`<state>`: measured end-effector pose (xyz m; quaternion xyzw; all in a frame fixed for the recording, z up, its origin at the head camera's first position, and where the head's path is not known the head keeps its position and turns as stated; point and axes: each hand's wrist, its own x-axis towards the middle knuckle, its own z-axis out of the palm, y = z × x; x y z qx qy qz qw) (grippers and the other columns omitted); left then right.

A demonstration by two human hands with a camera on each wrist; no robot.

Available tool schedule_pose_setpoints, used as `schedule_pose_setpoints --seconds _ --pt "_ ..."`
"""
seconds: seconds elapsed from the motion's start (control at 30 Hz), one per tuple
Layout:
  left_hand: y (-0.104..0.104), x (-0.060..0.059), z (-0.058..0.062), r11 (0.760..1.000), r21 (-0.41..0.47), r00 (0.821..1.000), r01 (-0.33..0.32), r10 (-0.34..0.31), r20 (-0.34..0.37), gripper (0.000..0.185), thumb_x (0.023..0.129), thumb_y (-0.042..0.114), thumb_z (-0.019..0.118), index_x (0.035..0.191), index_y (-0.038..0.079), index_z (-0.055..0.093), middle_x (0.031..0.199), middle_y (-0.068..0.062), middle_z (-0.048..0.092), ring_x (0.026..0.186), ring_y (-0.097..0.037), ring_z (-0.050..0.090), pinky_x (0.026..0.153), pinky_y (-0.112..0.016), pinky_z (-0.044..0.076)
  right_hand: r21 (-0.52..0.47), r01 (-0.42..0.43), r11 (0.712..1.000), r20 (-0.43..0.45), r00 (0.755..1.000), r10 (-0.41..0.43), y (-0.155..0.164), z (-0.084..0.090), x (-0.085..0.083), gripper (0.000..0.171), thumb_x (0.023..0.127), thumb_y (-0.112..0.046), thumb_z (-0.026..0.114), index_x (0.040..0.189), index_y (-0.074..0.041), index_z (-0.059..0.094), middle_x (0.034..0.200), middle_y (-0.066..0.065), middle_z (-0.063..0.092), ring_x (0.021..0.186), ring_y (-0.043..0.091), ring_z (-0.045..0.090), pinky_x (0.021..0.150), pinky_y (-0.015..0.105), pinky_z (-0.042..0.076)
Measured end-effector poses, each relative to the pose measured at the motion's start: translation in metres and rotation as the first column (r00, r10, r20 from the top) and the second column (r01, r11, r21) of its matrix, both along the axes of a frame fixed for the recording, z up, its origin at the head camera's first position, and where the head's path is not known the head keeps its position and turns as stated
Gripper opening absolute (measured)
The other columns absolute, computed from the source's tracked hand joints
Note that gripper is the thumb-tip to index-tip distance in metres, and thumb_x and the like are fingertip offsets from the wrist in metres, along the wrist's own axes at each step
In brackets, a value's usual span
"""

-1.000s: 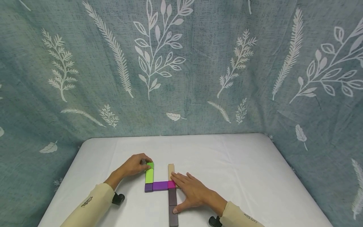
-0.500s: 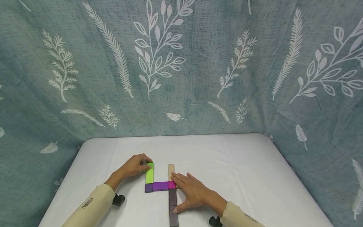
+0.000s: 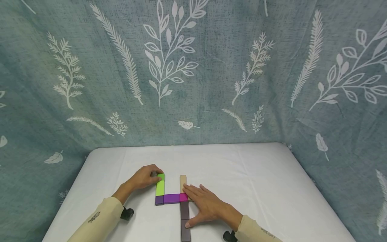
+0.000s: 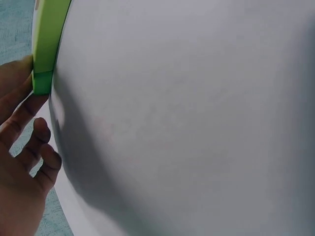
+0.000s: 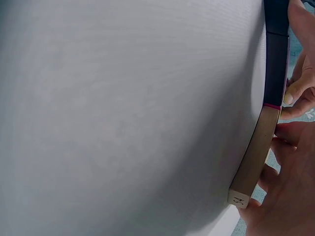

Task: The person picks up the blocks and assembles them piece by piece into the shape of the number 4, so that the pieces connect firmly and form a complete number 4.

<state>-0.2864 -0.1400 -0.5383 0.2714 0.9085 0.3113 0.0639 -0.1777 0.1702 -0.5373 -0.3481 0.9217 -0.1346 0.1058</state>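
Backdrop: leaf-print cloth behind a white table (image 3: 260, 174).
Blocks: flat figure, lower centre of the head view.
Left hand (image 3: 142, 178): fingers curled on the far end of the green bar (image 3: 160, 185).
Right hand (image 3: 205, 206): flat, fingers straight against the tan bar (image 3: 182, 183) and dark bar (image 3: 184, 215).
Advice: brace with the right; nudge green gently, keeping joints flush.

A makeshift recording booth: white-clothed table (image 3: 257, 174) enclosed by a leaf-printed teal curtain (image 3: 211, 67).
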Motion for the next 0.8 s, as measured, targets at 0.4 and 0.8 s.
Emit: schedule_pose_setpoints --seconds 0.4,0.8 --pt "0.0030 0.0045 -0.0035 0.999 -0.045 0.997 -0.031 0.028 -0.072 0.023 0.092 0.021 0.074 0.114 0.013 0.076 0.103 0.005 0.068 0.081 -0.011 0.055 0.075 -0.036 0.048 0.004 -0.016 1.000 -0.012 1.000 0.016 0.0006 0.0005 -0.0008 0.123 0.072 -0.084 0.065 0.162 -0.012 0.023 0.168 0.002 0.020 0.152 0.023 0.023 0.121 0.052 0.019" --pt "0.0027 0.0067 0.0017 0.997 -0.024 0.996 -0.074 0.073 -0.041 0.027 0.093 0.021 0.074 0.118 0.011 0.074 0.109 -0.001 0.069 0.081 -0.012 0.054 0.074 -0.035 0.049 0.014 -0.003 1.000 -0.003 1.000 0.003 -0.0017 0.0007 -0.0015 0.123 0.071 -0.084 0.067 0.162 -0.013 0.024 0.168 0.001 0.020 0.152 0.022 0.023 0.121 0.052 0.020"
